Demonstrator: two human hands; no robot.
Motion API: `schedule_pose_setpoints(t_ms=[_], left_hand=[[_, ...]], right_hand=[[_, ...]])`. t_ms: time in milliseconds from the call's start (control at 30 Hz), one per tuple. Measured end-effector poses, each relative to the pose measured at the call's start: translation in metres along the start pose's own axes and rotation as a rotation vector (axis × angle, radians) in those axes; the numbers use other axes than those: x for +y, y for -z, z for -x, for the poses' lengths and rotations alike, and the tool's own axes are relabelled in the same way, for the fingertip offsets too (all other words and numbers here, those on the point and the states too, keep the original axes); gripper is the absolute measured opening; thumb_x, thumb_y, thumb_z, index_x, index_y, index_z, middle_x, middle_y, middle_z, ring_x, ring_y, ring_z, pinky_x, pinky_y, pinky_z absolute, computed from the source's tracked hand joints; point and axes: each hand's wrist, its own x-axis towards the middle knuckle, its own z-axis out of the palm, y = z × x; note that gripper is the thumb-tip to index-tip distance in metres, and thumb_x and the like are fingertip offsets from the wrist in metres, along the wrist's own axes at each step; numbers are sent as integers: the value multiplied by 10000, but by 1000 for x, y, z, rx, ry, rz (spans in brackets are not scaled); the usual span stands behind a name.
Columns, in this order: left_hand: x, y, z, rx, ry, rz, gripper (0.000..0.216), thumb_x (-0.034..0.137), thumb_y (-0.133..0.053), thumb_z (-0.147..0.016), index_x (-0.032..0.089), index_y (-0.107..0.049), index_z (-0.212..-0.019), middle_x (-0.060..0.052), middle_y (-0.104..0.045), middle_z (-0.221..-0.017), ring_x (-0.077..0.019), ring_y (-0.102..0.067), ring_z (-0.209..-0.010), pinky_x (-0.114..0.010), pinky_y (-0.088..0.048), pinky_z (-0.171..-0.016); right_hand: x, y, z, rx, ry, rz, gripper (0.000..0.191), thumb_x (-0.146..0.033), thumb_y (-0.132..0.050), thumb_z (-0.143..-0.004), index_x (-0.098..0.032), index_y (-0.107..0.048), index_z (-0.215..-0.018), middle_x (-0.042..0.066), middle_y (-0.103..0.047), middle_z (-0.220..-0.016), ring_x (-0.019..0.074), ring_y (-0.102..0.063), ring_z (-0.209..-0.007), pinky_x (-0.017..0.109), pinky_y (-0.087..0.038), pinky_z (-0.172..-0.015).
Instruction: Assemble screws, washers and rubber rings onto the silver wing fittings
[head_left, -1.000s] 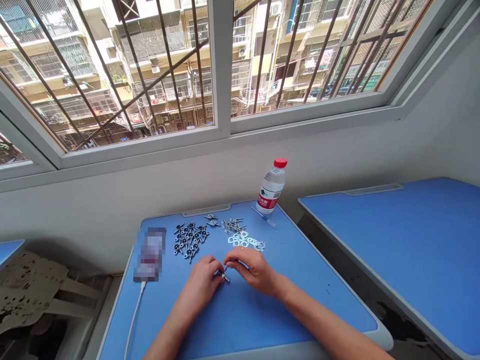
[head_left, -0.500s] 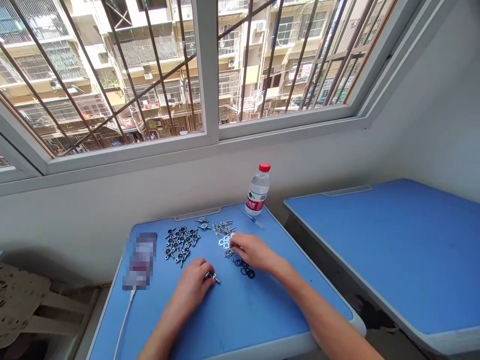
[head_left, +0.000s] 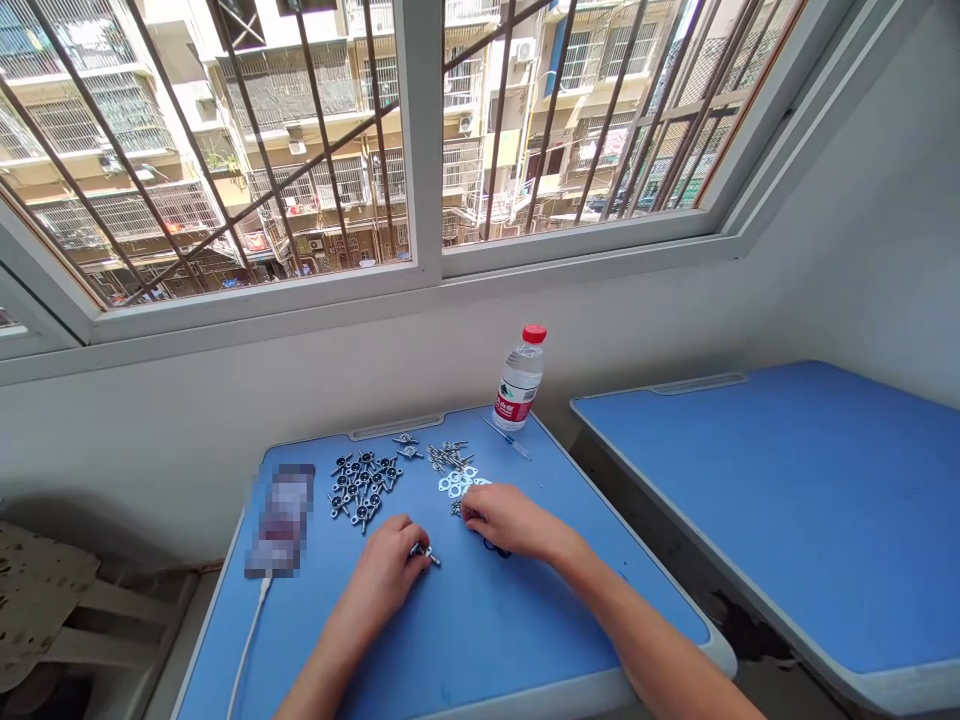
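My left hand (head_left: 391, 555) is closed around a small metal fitting (head_left: 429, 556), whose bright end pokes out past the fingertips just above the blue tabletop. My right hand (head_left: 506, 515) is lowered with its fingers drawn together at a little heap of tiny metal pieces (head_left: 456, 508); whatever is between the fingertips is hidden. Beneath that hand black rings (head_left: 495, 548) show in part. White oval plates (head_left: 455, 484) lie just beyond it, with a pile of thin metal stems (head_left: 448, 456) behind them. Several dark round fittings with ears (head_left: 364, 482) are clustered farther left.
A water bottle (head_left: 519, 385) with a red cap stands at the back right, beside a blue-handled screwdriver (head_left: 510, 440). A blurred phone (head_left: 281, 520) with a white cable (head_left: 251, 635) lies on the left. A second blue table (head_left: 787, 480) stands right, across a gap.
My right hand has moved from the white plates toward me, down to the tiny metal pieces, uncovering the plates and covering most of the black rings. My left hand stays with its fitting.
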Motion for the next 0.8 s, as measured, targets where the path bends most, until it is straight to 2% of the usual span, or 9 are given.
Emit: schedule_pose_setpoints(t_ms=[200,400,567,667,800], left_hand=[[0,-1,-1,4,10,10,154,104,-585,-855,192,-679,-941,-55,-640,-992,-205,-600,-904,-284,-428,-793],[1,0,0,15,8,25,143,105,-567,-853,188,-673,-901,-49,-633,-953,-197,-598,-892,-274,-419,-774],[3,0,0,30,0,-20,130,123,-529,-857,190,-639,-850,-43,-618,-903,-197,-588,-867,-275,-416,-753],[4,0,1,38,15,-29,143,120,-541,-834,199,-628,-915,-45,-632,-920,-209,-590,-875,-285,-425,-755],[5,-1,2,58,6,29,330,84,-556,-795,210,-594,-1097,-52,-667,-978,-227,-602,-924,-312,-442,-807]], right_hand=[[-8,-3,0,32,18,-47,164,-85,-565,-845,-169,-706,-839,73,-729,-886,211,-646,-816,259,-399,-654],[-25,-23,-4,153,161,-420,157,-59,-618,-779,-177,-722,-781,12,-714,-767,146,-629,-721,220,-441,-671],[-30,-38,-8,211,178,-523,141,-83,-618,-777,-173,-723,-754,11,-703,-736,141,-618,-681,231,-446,-662],[-31,-36,-9,228,145,-560,179,-72,-578,-782,-176,-714,-728,9,-697,-719,141,-619,-675,230,-445,-650],[-33,-33,-8,193,147,-588,218,-59,-541,-775,-182,-703,-697,1,-685,-688,136,-603,-642,224,-436,-631]])
